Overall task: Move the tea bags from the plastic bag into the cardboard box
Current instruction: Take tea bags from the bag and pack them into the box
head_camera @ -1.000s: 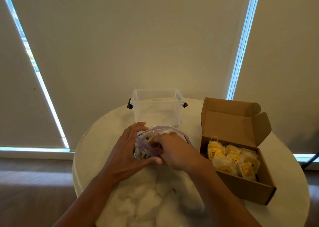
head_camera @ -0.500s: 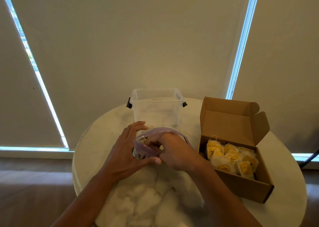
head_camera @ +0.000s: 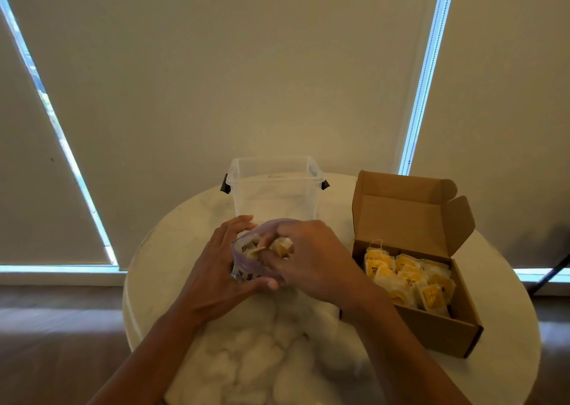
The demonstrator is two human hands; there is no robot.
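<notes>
Tea bag (head_camera: 280,246) is being pinched by the right hand (head_camera: 314,259) at the mouth of the plastic bag (head_camera: 246,270), with the fingers curled down into the opening. More yellow-and-white packets are being glimpsed inside, but the count is not readable. The plastic bag is being held upright at table centre by the left hand (head_camera: 216,276), with the thumb wrapped across its near side and the fingers curled round its left and far side. Just right of the hands, the cardboard box (head_camera: 438,333) is being kept open, with its lid (head_camera: 401,216) standing up at the far edge. A layer of tea bags (head_camera: 404,278) is being carried in it, yellow labels up, filling most of the floor. Whether the right forearm is touching the box cannot be told. Just beyond the plastic bag, a clear container (head_camera: 274,198) with dark side latches is being seen lidless. Everything is being carried by a round white marble table (head_camera: 172,250). Pale blinds (head_camera: 246,65) are being shown on the far side, with light coming through the gaps, and dark floor (head_camera: 46,343) at near left.
</notes>
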